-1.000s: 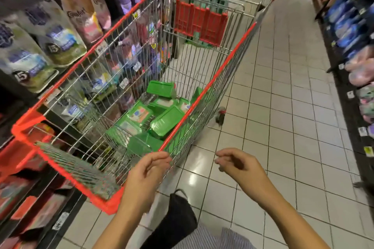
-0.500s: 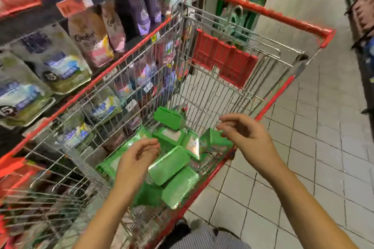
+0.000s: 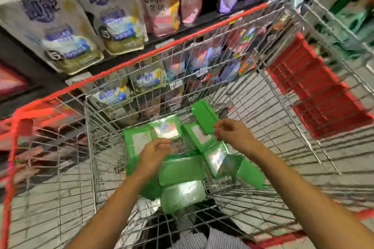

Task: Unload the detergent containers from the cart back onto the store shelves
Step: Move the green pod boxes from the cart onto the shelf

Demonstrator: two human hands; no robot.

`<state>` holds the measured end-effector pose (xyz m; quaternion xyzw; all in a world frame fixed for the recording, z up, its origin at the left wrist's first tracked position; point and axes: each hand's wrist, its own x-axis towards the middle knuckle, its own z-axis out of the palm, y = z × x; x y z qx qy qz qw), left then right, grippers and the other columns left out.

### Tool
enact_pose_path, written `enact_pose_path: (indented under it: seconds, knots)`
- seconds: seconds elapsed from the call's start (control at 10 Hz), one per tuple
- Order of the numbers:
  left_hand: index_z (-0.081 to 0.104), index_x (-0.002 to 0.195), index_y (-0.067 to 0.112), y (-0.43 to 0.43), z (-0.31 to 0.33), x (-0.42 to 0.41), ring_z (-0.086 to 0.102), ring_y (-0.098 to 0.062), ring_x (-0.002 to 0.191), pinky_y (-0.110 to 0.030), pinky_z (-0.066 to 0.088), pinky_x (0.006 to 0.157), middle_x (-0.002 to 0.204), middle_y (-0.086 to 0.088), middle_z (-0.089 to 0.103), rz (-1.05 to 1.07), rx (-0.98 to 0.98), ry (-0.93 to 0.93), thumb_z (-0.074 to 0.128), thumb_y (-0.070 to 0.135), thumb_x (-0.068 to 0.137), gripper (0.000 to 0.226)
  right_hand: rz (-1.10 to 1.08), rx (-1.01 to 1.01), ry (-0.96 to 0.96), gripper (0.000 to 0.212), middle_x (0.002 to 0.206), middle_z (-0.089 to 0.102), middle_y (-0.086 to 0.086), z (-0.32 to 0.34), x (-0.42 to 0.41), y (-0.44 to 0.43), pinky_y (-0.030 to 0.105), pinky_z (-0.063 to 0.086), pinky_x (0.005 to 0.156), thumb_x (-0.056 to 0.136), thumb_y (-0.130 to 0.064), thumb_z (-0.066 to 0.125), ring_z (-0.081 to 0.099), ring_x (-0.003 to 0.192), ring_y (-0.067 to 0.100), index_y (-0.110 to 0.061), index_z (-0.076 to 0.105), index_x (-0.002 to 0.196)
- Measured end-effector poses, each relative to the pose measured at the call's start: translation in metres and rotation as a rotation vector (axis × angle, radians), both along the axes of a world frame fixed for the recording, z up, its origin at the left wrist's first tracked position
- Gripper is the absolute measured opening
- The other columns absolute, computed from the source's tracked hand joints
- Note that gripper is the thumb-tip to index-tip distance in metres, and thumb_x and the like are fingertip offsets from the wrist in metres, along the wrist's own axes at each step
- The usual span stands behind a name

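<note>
Several green detergent packs (image 3: 182, 170) lie piled on the bottom of the wire shopping cart (image 3: 202, 38) with its red rim. Both my arms reach down inside the basket. My left hand (image 3: 154, 154) hovers over the middle of the pile, fingers curled, with nothing visibly in it. My right hand (image 3: 232, 133) is at the far side of the pile, its fingertips at the edge of one upright green pack (image 3: 203, 115). The frame is blurred, so contact is unclear.
Store shelves (image 3: 202, 18) stand to the left behind the cart, stocked with white refill pouches (image 3: 66, 32) and pink and purple softener pouches (image 3: 162, 2). The cart's red child-seat flap (image 3: 319, 95) is at the right. Tiled floor shows through the wires.
Both hands have moved from outside the near end of the cart down into the basket, over the green packs. The view has swung left and down.
</note>
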<state>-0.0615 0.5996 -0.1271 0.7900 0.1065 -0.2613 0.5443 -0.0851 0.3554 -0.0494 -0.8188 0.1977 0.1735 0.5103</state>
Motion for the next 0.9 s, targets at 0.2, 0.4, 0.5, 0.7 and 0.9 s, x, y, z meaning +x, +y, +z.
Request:
enact_pose_path:
  seconds: [0.2,0.4,0.5,0.7,0.9]
  knots:
    - [0.062,0.097,-0.007,0.013,-0.092,-0.014,0.065,-0.023,0.07,-0.021,0.047,0.061,0.083,-0.019,0.064,0.045,0.247,0.123,0.066,-0.008,0.076,0.021,0.303,-0.08,0.3,0.031,0.1,0.064,0.02,-0.119,0.028,-0.008,0.023,0.046,0.066,0.091,-0.004,0.057,0.055,0.072,0.018,0.001,0.056,0.121]
    - [0.047,0.13,0.001,0.014,-0.159,-0.032,0.056,-0.025,0.115,-0.049,0.044,0.101,0.127,-0.007,0.056,0.003,0.293,0.384,0.084,0.001,0.067,0.073,0.276,0.053,0.519,0.061,0.124,0.059,0.019,-0.223,0.003,-0.011,0.017,0.05,0.062,0.086,-0.008,0.069,0.06,0.086,0.021,-0.003,0.037,0.138]
    - [0.048,0.13,0.015,0.004,-0.157,-0.038,0.054,-0.037,0.116,-0.055,0.046,0.097,0.134,-0.014,0.053,0.032,0.236,0.388,0.056,0.02,0.095,0.036,0.23,0.214,0.618,0.079,0.13,0.053,0.023,-0.259,-0.016,0.0,0.037,0.055,0.089,0.08,-0.019,0.074,0.061,0.108,0.035,-0.003,0.029,0.144]
    - [0.036,0.139,0.012,0.003,-0.167,-0.041,0.056,-0.03,0.114,-0.045,0.05,0.095,0.127,-0.012,0.054,-0.113,0.308,0.209,0.09,-0.002,0.052,0.103,0.203,0.271,0.483,0.076,0.124,0.057,0.009,-0.272,-0.029,0.016,0.029,0.056,0.087,0.074,0.009,0.074,0.063,0.11,0.017,-0.022,0.036,0.132]
    - [0.021,0.149,0.027,0.004,-0.152,-0.028,0.053,-0.014,0.11,-0.017,0.048,0.093,0.136,0.001,0.042,-0.186,0.285,0.175,0.093,0.006,0.049,0.125,0.119,0.317,0.302,0.09,0.12,0.055,0.009,-0.24,-0.021,0.016,0.03,0.054,0.091,0.058,0.022,0.078,0.057,0.114,0.024,-0.019,0.036,0.126]
